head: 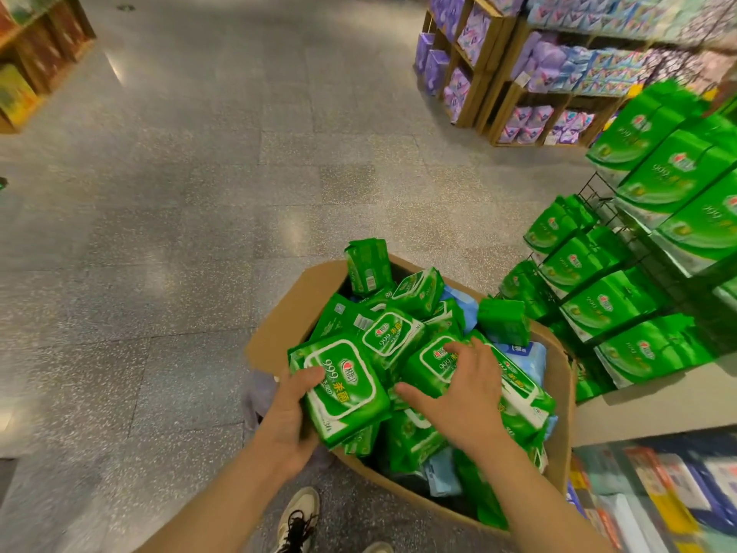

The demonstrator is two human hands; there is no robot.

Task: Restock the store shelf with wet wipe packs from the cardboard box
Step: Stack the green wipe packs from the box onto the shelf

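The box [279, 313] stands on the floor, heaped past its rim with green packs; a few blue packs [522, 353] show among them. It serves as the landmark for all that follows.

Left hand [293, 409]: at the box's near-left rim, thumb over the top face and fingers curled under a large green pack [343, 387]. This pack lies face up at the near-left of the heap. Its long axis runs from the box's far-left toward its near-right, so the hand holds it along one long edge.

Right hand [458, 397]: over the middle of the box, palm down, fingers spread and bent onto a second green pack [438, 361], thumb held out toward the first. The fingertips touch the pack's label; whether the grasp is closed I cannot tell. This second pack lies just right of the first, the two nearly touching.

The shelf [634, 273], a wire rack with rows of like green packs standing face out, is to the right of the box and beyond it, the lowest rows close to the box's far-right rim.

Assessment: picking is in hand. The right hand is the nearer to the shelf; any pack must travel rightward and up from the box. The left hand's pack would cross over the whole heap, with some risk of dislodging the packs perched on the far rim [369, 265].
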